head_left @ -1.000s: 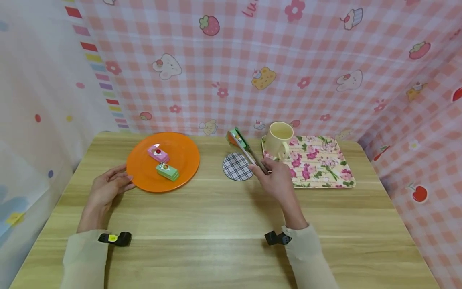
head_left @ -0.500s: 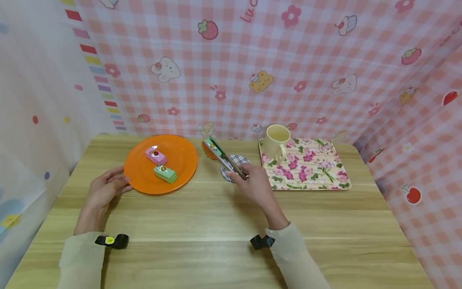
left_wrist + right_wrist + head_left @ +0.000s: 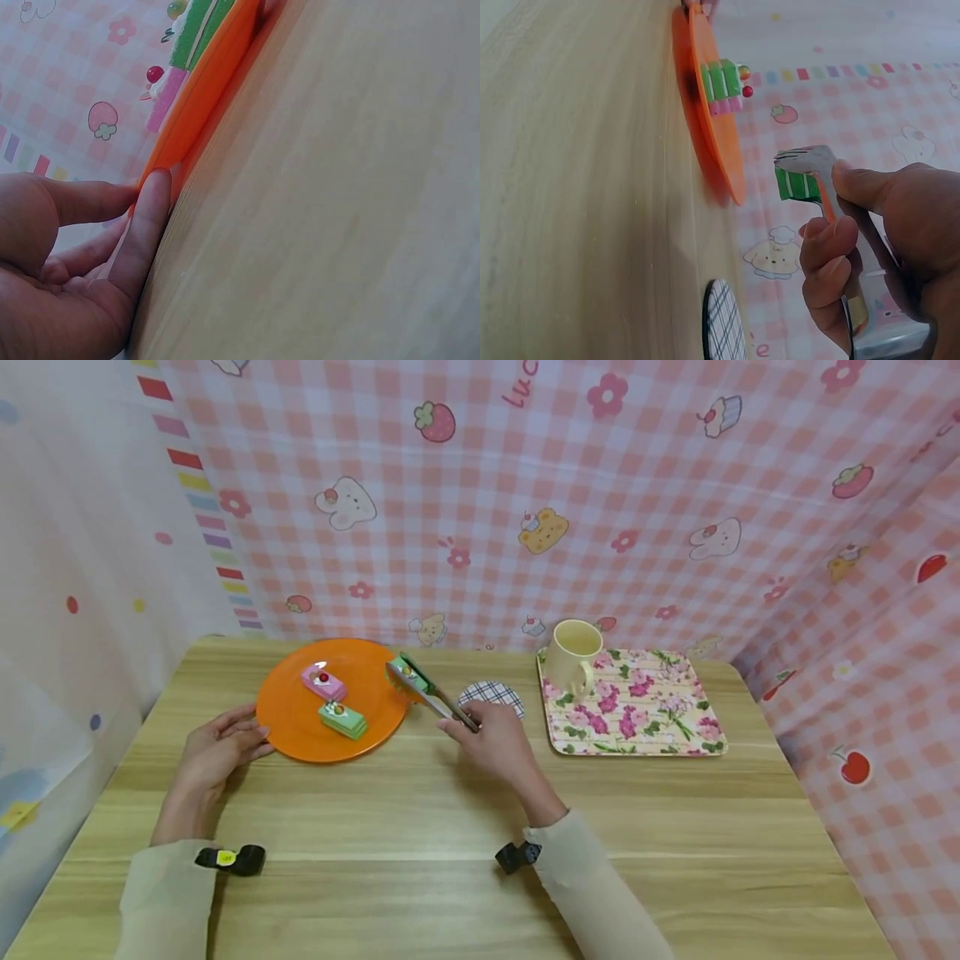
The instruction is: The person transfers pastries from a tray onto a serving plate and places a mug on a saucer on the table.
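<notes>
My left hand [image 3: 217,749] pinches the left rim of the orange plate [image 3: 288,735], thumb on top and a finger under the edge in the left wrist view. A pink toy cake slice [image 3: 324,681] and a green toy cake slice [image 3: 343,719] lie on that plate. My right hand [image 3: 495,739] grips metal tongs [image 3: 438,700]. Between the tips of the tongs is a second green cake slice [image 3: 798,184], held up in the air close to the plate's right rim. Its topping is mostly hidden in the right wrist view.
A round checked coaster [image 3: 501,695] lies behind my right hand, partly covered by it. Farther right is a floral tray [image 3: 652,710] with a cream mug [image 3: 573,652] at its back left corner. A pink checked curtain [image 3: 480,485] hangs right behind the table.
My right hand has carried the tongs and the green cake slice leftward, from near the mug across the coaster to the plate's right rim. The left hand stays at the plate.
</notes>
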A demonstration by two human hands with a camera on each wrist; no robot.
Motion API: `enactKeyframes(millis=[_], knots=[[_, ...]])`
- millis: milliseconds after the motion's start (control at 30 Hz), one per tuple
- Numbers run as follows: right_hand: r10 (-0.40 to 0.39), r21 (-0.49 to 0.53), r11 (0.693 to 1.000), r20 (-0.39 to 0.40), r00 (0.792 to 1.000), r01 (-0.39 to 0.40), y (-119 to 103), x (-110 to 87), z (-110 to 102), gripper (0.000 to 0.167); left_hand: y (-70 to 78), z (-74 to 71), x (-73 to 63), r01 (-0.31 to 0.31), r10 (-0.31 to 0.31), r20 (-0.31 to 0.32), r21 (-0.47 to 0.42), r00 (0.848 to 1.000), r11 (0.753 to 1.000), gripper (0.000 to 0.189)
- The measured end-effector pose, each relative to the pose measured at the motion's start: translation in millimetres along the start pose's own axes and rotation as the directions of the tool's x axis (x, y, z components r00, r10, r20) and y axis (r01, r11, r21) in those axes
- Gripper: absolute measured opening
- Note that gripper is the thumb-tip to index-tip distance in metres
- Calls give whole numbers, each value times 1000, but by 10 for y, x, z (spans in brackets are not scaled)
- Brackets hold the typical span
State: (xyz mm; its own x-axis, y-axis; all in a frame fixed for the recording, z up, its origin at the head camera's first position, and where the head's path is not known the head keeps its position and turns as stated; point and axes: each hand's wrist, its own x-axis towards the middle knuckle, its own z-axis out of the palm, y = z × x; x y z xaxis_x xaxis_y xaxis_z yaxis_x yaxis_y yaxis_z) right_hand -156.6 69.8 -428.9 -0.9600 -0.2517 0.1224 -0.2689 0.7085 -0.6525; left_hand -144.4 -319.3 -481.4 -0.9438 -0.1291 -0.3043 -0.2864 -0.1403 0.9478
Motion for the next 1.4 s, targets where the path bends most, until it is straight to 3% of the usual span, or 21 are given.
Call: enactKeyframes(millis=[300,833,1400], knots=[[2,2,1000,10,1000,-2,-39,63,80,30,9,13,5,-2,2,14,-2,1000,1000,68],[62,-5,998,119,991,-62,-163,266,354,32,-29,-23,15,-13,12,26,5,1000,1000,72],[98,-44,995,124,987,-93,-197,470,590,35,-13,-7,8,4,-5,18,22,1000,1000,72]])
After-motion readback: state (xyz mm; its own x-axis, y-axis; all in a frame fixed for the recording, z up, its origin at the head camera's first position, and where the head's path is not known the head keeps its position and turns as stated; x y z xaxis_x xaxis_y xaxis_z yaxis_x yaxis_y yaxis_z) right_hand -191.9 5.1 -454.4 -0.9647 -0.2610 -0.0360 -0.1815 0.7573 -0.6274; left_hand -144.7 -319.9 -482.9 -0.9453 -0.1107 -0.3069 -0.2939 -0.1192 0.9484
